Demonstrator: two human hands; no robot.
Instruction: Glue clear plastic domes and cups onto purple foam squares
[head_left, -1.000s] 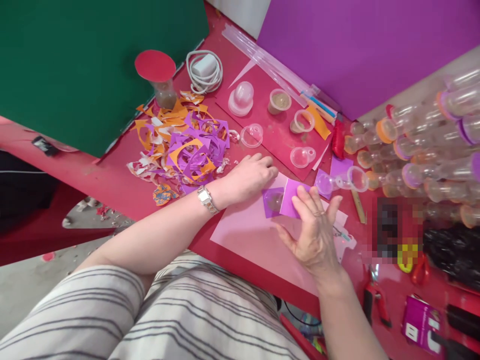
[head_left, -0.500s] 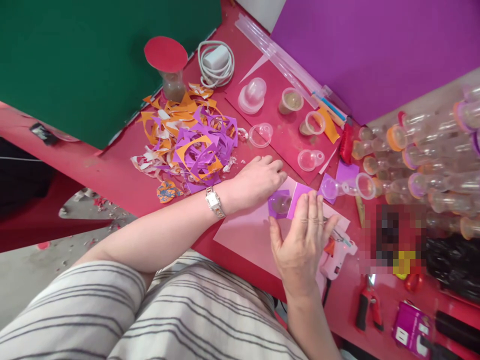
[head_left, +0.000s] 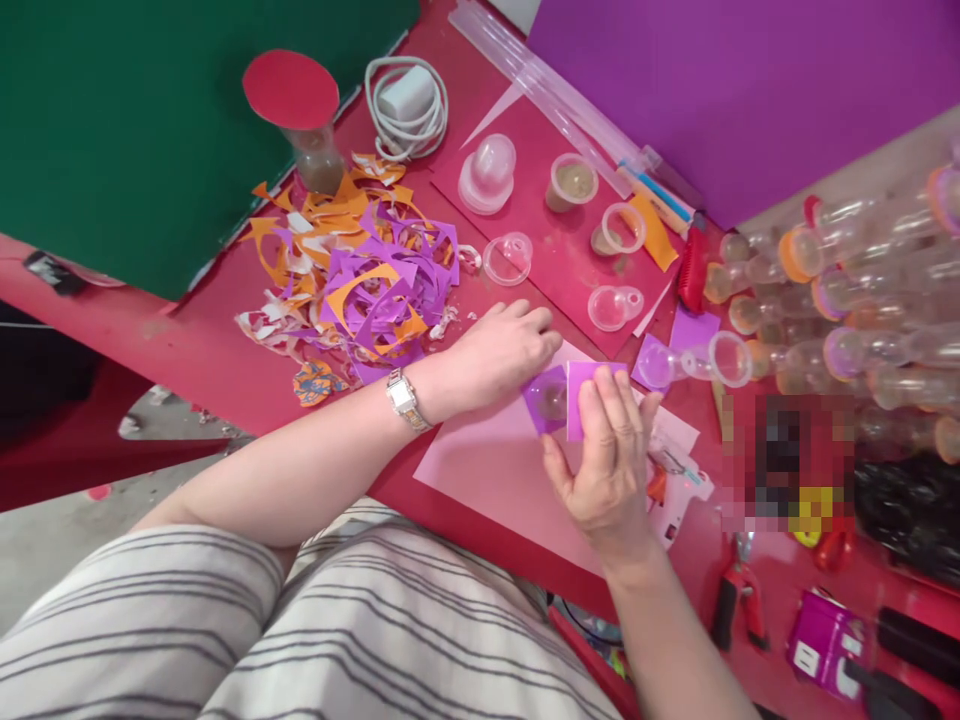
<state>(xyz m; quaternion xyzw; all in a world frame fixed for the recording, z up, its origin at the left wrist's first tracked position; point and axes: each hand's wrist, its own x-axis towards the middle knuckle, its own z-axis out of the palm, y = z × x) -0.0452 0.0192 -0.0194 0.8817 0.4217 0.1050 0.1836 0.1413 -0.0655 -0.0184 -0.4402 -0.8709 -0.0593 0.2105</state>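
A clear plastic cup piece (head_left: 553, 402) with brownish sand in it lies sideways between my hands, over a pale pink sheet (head_left: 480, 455). A purple paper square (head_left: 583, 395) covers its right end, and more purple paper shows at its left end. My right hand (head_left: 611, 460) lies flat against the right square, fingers stretched and thumb apart. My left hand (head_left: 510, 350) is at the left end with fingers bent over; its fingertips are hidden. Close to my right hand is a white glue gun (head_left: 684, 495), partly covered by it.
Orange and purple paper scraps (head_left: 375, 275) are heaped at left, near a sand-holding cup piece with a red disc (head_left: 292, 90) on top. Cups and lids (head_left: 574, 183) stand at the back. Several joined clear cups (head_left: 862, 350) are stacked at right, above red-handled pliers (head_left: 739, 600).
The view has shifted slightly. My right hand has turned a little, and more of the purple square under it shows. Both hands stay at the ends of the cup piece.
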